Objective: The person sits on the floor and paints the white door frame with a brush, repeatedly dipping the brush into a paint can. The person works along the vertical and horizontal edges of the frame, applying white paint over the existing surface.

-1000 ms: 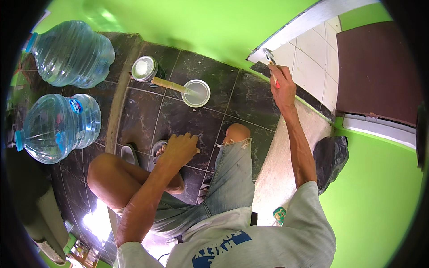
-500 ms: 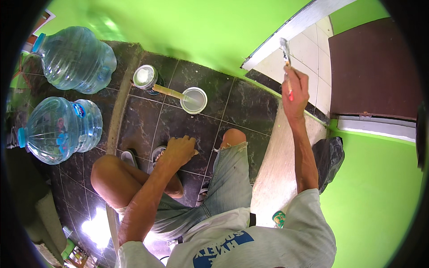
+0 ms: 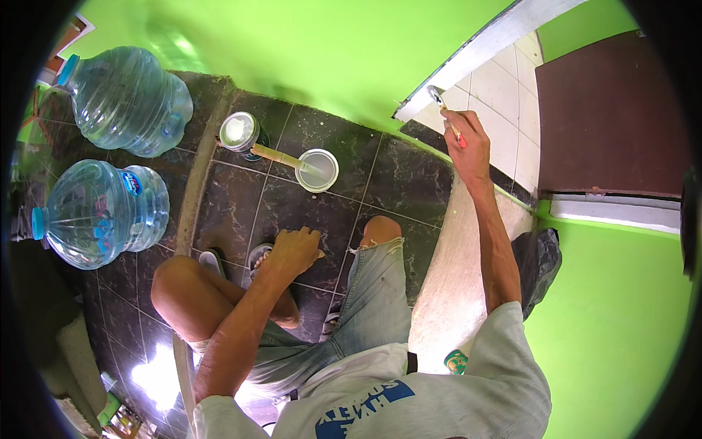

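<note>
Two hands were at work here, well apart from each other. Your right hand [image 3: 468,143] reached up and forward, its fingers closed around a paintbrush [image 3: 447,115] with a reddish handle. The brush's long axis ran up and to the left from your grip, and its bristles touched the lower end of the grey-white door frame [image 3: 482,51] where it met the green wall [image 3: 322,51]. Your left hand [image 3: 292,249] lay flat and spread on the dark tiled floor [image 3: 241,205], propping you, holding nothing. The small white paint can [image 3: 318,170], with a stir stick [image 3: 281,155] slanting out toward the left, stood on the tiles ahead of your left hand, nearer to it than to the right. A second lidded can [image 3: 238,132] stood just beyond the stick's end. Two large water bottles [image 3: 102,212] lay off to your left, apart from both hands.
</note>
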A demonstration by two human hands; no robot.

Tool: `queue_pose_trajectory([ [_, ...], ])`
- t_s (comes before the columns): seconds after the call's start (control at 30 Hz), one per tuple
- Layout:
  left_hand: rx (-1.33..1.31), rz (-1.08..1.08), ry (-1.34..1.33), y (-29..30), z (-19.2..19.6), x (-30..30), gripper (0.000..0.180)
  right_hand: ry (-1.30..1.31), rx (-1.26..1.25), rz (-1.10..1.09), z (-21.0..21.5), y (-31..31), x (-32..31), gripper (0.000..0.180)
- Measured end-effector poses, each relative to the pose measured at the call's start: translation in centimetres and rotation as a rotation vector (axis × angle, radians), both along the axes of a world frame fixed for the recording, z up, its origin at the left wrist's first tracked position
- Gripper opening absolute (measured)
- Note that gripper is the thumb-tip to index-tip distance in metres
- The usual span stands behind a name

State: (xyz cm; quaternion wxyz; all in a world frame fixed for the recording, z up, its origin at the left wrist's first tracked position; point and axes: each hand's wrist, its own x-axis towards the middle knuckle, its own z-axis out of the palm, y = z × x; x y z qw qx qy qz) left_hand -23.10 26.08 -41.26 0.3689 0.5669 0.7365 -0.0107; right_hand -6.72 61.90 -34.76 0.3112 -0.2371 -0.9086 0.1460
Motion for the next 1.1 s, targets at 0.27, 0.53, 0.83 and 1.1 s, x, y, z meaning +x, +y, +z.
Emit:
queue_pose_trajectory([
  [0.27,-0.012,-0.004,-0.006,0.2,0.1,0.0,0.039,0.085,0.016,-0.022,2.2,-0.2,-0.3,0.031],
  [0.53,0.020,0.000,-0.005,0.1,-0.1,0.0,0.038,0.252,0.089,-0.042,4.1,-1.4,-0.8,0.032],
  [0.83,0.015,0.004,-0.008,0.0,-0.3,-0.1,0.039,0.262,0.056,-0.087,-1.0,-2.9,0.9,0.036],
  [1.1,-0.023,-0.025,-0.018,0.2,-0.3,-1.0,0.043,0.171,-0.015,-0.069,2.6,-1.3,1.0,0.032],
])
